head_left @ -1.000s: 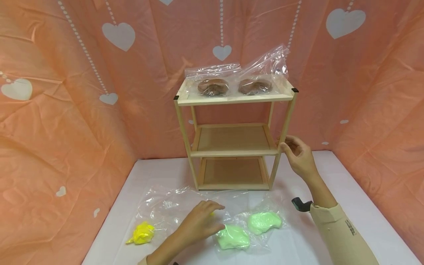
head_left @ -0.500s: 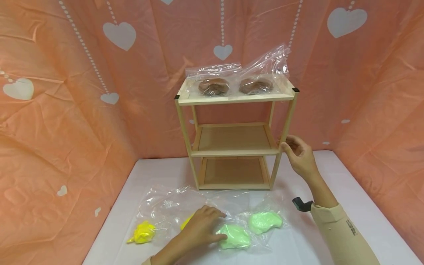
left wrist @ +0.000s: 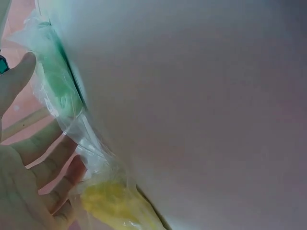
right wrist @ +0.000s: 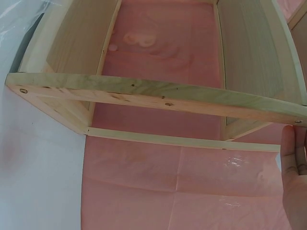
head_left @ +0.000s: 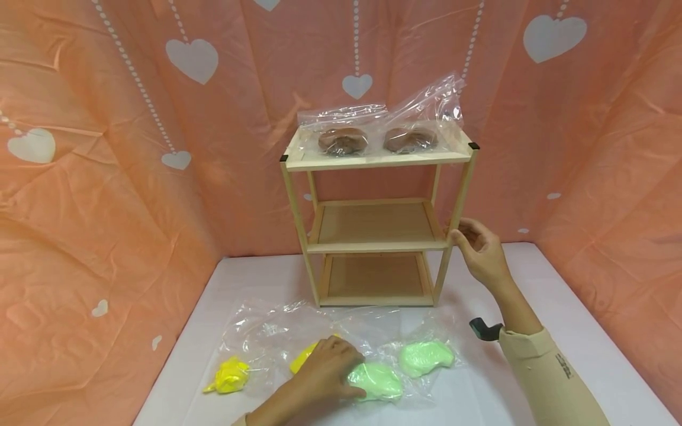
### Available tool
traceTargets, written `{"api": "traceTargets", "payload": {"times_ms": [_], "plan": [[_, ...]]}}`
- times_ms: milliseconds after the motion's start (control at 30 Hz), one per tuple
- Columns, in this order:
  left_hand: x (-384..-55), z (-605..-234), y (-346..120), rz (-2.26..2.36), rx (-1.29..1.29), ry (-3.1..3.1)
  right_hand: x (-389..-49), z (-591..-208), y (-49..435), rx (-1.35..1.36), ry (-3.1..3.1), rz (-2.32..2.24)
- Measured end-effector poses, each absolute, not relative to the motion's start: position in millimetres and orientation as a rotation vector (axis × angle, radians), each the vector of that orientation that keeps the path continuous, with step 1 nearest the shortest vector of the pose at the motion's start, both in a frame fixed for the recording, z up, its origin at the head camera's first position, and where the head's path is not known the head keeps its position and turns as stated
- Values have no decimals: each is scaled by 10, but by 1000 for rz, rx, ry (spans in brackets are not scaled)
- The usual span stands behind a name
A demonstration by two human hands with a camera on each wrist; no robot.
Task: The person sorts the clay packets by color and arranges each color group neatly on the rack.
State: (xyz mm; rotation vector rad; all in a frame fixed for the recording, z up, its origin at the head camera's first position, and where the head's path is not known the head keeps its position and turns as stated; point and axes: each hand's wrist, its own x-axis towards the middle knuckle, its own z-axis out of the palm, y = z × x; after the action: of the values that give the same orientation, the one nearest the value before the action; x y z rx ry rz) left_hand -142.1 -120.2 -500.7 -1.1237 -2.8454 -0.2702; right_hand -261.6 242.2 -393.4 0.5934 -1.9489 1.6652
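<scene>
A wooden three-tier shelf (head_left: 375, 247) stands at the back of the table. My right hand (head_left: 483, 254) grips its right front post at the middle tier, thumb in front and fingers behind. My left hand (head_left: 331, 368) reaches low over a bagged pale green lump (head_left: 380, 381), thumb at its near edge. The left wrist view shows the fingers spread against the clear plastic, the thumb (left wrist: 19, 79) by the green lump (left wrist: 60, 79). A bagged yellow lump (head_left: 302, 357) lies partly hidden behind the left hand.
Another green lump (head_left: 426, 358) and another yellow lump (head_left: 230, 376) lie bagged on the white table (head_left: 208, 319). On the shelf's top tier are two bagged brown round things (head_left: 343, 142). Pink cloth (head_left: 250, 207) with white hearts closes off the back and sides.
My left hand has come down onto the near green lump, its fingers and thumb drawing closer around it, and more of the yellow lump shows. The right hand stays on the post.
</scene>
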Motion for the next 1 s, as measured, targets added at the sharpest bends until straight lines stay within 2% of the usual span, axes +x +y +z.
{"api": "traceTargets", "payload": {"times_ms": [1000], "plan": [[-1329,-4981,-1115,-136,-1078,-2855,-2635,-3958,2427,618,-1916,1682]]}}
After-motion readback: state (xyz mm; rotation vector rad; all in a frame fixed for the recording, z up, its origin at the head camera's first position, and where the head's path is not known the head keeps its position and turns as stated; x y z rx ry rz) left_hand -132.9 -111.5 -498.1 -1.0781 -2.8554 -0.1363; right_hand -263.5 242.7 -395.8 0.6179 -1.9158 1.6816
